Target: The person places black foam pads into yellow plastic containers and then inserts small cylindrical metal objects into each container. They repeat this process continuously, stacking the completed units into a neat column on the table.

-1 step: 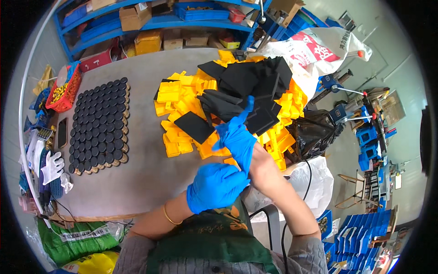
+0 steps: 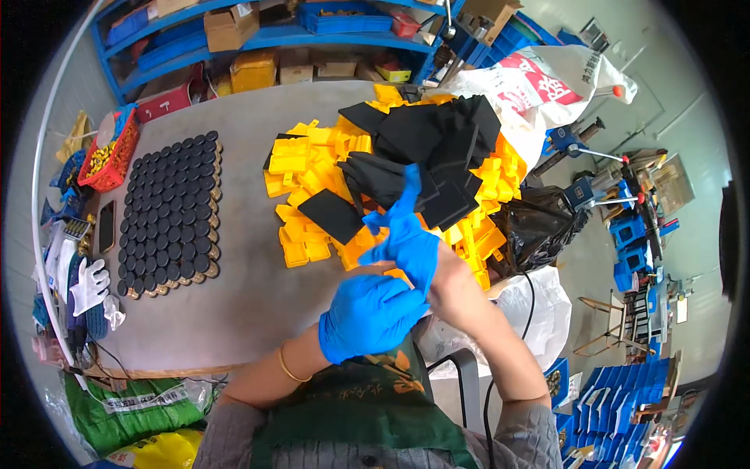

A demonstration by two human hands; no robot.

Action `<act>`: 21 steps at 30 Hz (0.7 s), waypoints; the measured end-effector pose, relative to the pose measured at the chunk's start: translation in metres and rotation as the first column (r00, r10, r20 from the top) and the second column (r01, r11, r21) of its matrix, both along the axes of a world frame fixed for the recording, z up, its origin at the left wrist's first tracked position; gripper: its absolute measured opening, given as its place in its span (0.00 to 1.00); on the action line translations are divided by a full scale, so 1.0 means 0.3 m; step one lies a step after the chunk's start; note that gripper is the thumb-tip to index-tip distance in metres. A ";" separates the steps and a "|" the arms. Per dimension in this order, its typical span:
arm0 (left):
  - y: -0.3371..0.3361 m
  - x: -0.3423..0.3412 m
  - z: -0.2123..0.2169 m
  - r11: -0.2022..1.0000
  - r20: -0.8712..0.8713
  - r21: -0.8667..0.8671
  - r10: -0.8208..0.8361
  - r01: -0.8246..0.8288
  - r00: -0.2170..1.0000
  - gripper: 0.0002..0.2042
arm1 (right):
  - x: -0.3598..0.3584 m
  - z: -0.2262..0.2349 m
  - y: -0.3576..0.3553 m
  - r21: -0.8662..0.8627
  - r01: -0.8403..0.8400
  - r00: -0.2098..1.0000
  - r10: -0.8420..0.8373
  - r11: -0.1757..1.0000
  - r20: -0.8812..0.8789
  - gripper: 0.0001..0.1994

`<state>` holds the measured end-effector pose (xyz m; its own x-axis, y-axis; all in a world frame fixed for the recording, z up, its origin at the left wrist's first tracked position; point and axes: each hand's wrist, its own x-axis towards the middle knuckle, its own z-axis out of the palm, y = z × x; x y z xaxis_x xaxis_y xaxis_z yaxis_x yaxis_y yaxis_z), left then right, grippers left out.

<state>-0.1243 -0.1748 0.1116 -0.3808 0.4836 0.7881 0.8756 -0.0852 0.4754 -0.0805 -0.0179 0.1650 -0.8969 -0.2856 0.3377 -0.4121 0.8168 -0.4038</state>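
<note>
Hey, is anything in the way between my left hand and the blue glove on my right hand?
Nothing visible is: your left hand is right at the cuff of the blue glove on your right hand. The black sheets and yellow parts lie beyond, not between them.

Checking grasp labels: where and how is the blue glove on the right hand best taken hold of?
Likely by its cuff, pinched from the left: the blue glove opens there against bare skin, its rim stretched toward the left hand.
</note>
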 end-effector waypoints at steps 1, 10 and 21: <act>0.006 -0.011 0.012 0.999 0.000 0.039 0.018 -0.018 1.000 0.05 | 0.000 0.019 -0.005 -0.129 0.053 0.997 -0.045 0.990 0.067 0.17; 0.040 0.002 0.061 0.997 -0.053 -0.018 0.068 -0.069 0.996 0.08 | -0.013 -0.081 0.024 -0.734 0.172 0.919 0.162 0.656 0.360 0.20; 0.103 0.006 0.080 0.992 0.145 0.043 0.113 -0.120 0.983 0.08 | -0.078 0.027 -0.053 -0.914 0.373 0.908 0.264 -0.158 0.325 0.21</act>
